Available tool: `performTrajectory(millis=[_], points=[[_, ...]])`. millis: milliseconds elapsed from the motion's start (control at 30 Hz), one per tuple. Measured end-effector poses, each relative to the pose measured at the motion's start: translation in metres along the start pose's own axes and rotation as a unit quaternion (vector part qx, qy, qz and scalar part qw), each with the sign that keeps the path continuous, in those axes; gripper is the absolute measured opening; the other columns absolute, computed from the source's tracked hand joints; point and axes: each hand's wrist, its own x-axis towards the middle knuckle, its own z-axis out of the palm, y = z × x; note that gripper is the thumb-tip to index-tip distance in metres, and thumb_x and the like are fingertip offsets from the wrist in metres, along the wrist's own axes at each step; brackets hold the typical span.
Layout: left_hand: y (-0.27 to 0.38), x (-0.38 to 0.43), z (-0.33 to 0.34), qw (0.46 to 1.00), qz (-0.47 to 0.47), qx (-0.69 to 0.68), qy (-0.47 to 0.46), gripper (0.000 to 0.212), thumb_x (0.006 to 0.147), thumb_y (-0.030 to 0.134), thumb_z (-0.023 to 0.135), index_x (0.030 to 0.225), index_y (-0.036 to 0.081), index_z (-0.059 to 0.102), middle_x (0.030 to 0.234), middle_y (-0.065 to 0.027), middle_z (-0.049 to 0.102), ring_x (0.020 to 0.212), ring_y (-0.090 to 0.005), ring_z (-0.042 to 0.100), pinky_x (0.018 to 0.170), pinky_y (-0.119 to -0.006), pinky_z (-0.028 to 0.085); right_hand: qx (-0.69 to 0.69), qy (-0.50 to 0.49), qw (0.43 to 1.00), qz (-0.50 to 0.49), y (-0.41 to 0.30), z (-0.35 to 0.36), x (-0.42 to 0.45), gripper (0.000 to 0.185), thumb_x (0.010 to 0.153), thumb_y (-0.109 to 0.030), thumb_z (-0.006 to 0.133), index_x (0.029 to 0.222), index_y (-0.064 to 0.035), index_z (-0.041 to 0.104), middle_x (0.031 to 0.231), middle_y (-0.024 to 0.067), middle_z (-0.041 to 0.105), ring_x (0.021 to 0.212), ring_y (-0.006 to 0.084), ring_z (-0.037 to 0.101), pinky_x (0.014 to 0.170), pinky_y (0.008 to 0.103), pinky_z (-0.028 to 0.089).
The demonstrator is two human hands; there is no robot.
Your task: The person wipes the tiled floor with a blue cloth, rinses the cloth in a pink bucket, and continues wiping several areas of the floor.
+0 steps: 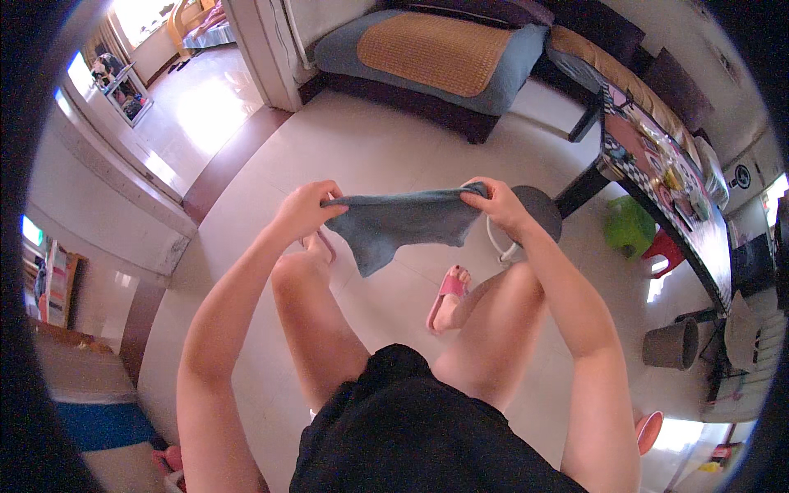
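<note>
A blue-grey cloth (404,222) is stretched between my two hands, its top edge fairly straight and a corner hanging lower on the left. My left hand (311,203) pinches the upper left corner between thumb and fingers. At the opposite upper corner, my right hand (496,203) grips the bunched edge. Just behind the right hand is a round dark stool seat (539,212) with white tubular legs, partly hidden by my hand and forearm. Below the cloth, the pale tiled floor (394,296) shows between my bare legs. A pink slipper (453,286) is on my right foot.
Ahead stands a sofa (431,55) with a woven mat. A long table (659,166) covered with items runs along the right, with green (629,225) and red (664,251) stools beneath. A waste bin (670,344) stands farther down. An open doorway (203,117) is at upper left.
</note>
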Motion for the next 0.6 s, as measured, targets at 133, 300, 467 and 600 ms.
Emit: performTrajectory(millis=[133, 300, 467, 600], points=[[-0.027, 0.044, -0.012, 0.998, 0.049, 0.021, -0.027, 0.022, 0.075, 0.022, 0.066, 0.087, 0.006, 0.061, 0.078, -0.0111, 0.063, 0.072, -0.0252, 0.060, 0.064, -0.035, 0.045, -0.014, -0.034, 0.998, 0.047, -0.003, -0.011, 0.041, 0.015, 0.081, -0.012, 0.064, 0.093, -0.0042, 0.061, 0.079, -0.0009, 0.061, 0.073, 0.0084, 0.054, 0.068, 0.0252, 0.044], [-0.061, 0.107, -0.026, 0.990, 0.102, -0.035, -0.094, 0.019, 0.074, 0.017, 0.066, 0.087, 0.004, 0.061, 0.080, -0.0123, 0.063, 0.076, -0.0265, 0.060, 0.068, -0.036, 0.045, -0.044, -0.084, 0.991, 0.089, -0.027, -0.021, 0.076, 0.011, 0.083, -0.012, 0.061, 0.093, -0.0061, 0.060, 0.080, -0.0048, 0.056, 0.073, 0.0051, 0.048, 0.066, 0.0206, 0.038], [-0.073, 0.173, -0.037, 0.977, 0.168, 0.029, -0.125, 0.021, 0.073, 0.014, 0.066, 0.090, 0.003, 0.057, 0.080, -0.0134, 0.061, 0.077, -0.0271, 0.059, 0.068, -0.037, 0.045, -0.044, -0.090, 0.989, 0.113, -0.001, -0.033, 0.124, 0.013, 0.082, -0.011, 0.061, 0.094, -0.0046, 0.060, 0.079, -0.0041, 0.055, 0.073, 0.0054, 0.048, 0.067, 0.0213, 0.039], [-0.085, 0.220, -0.011, 0.975, 0.151, 0.064, -0.153, 0.026, 0.074, 0.014, 0.067, 0.092, 0.005, 0.051, 0.077, -0.0135, 0.060, 0.076, -0.0269, 0.060, 0.066, -0.038, 0.045, -0.057, -0.111, 0.981, 0.149, 0.039, -0.049, 0.149, 0.015, 0.081, -0.010, 0.061, 0.095, -0.0032, 0.060, 0.080, -0.0024, 0.057, 0.075, 0.0062, 0.050, 0.069, 0.0222, 0.040]])
